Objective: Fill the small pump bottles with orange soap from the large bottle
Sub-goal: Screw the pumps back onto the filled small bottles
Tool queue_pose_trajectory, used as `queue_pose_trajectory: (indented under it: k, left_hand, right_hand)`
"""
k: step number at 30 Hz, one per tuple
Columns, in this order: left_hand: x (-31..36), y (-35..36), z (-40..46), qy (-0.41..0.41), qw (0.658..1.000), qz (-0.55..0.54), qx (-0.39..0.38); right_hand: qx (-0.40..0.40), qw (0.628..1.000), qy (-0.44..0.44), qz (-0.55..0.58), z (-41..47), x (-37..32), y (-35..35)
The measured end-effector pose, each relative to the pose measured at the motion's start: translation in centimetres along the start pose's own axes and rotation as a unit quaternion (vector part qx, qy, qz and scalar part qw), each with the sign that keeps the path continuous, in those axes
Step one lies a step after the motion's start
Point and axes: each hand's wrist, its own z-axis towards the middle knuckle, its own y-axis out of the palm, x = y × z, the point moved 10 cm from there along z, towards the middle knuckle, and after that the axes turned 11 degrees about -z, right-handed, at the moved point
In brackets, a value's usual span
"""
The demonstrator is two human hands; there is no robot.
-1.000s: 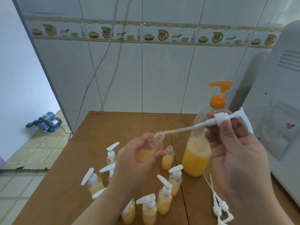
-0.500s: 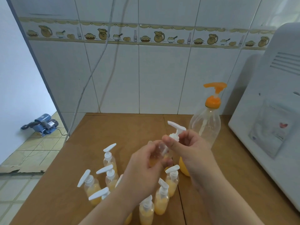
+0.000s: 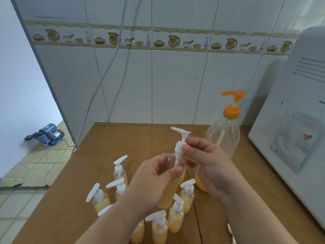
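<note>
Presently the capping step is in hand. The left hand [image 3: 154, 175] is curled round a small clear plastic bottle part-filled with orange soap [image 3: 171, 189], held above the middle of the brown wooden table [image 3: 98, 155], its thumb lying across the bottle's shoulder. The right hand [image 3: 209, 166] pinches the collar of a white plastic pump head [image 3: 179, 148] between thumb and forefinger; the pump stands upright at the bottle's mouth, nozzle pointing left. Whether the collar has yet caught the thread cannot be told.

A cluster of capped small bottles holding orange soap [image 3: 159, 226] stands towards the near edge, below the hands. The large clear bottle with an orange pump [image 3: 226, 136] stands towards the far right corner, close beside a white appliance [image 3: 299, 120]; its soap level looks low.

In my judgement the next move calls for turning the collar down square while the left hand holds the bottle steady and upright, then setting it among the finished ones. A crooked start would cross the thread.
</note>
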Motion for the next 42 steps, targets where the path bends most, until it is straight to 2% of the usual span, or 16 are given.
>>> queue_pose_trajectory:
  k: [3,8,11,15,18,23,28,31,35,39,42]
  left_hand:
    - [0.1,0.0,-0.1,0.004,1.0,0.009,0.012]
    - [0.6,-0.3,0.0,0.008,1.0,0.006,0.022]
    - [0.8,-0.2,-0.1,0.022,0.999,0.038,0.017]
    - [0.8,-0.6,0.0,0.024,0.998,0.039,0.036]
    - [1.0,-0.2,0.0,0.029,0.999,0.036,0.028]
    - [1.2,-0.1,0.1,0.04,0.998,0.049,0.026]
    - [1.4,-0.2,0.2,0.057,0.995,0.08,0.033]
    - [1.2,-0.3,0.3,0.054,0.994,0.092,0.035]
    - [1.1,-0.1,0.2,0.061,0.99,0.121,0.032]
    - [1.0,-0.2,0.3,0.055,0.991,0.115,0.031]
    - [0.7,-0.4,0.3,0.051,0.99,0.125,0.034]
  right_hand:
    - [0.001,1.0,-0.02,-0.004,0.0,-0.3,0.2]
    - [-0.027,0.996,0.008,0.08,0.2,0.7,0.6]
    - [-0.014,0.999,-0.005,0.038,0.3,0.6,0.4]
    - [-0.009,0.998,-0.028,0.052,0.3,-0.2,0.3]
    - [0.025,0.999,-0.045,0.002,0.3,-0.6,0.0]
    - [0.019,0.999,-0.044,0.016,0.0,-1.2,-0.3]
    - [0.054,0.997,-0.043,-0.029,-0.2,-1.2,-0.9]
    - [0.022,0.999,-0.037,0.015,-0.2,-1.3,-0.5]
    - [0.032,0.998,-0.031,-0.051,-0.3,-1.0,-0.7]
    - [-0.012,0.998,-0.046,-0.038,-0.4,-1.5,-0.4]
    - [0.002,0.992,-0.055,-0.111,-0.4,-1.8,-0.7]
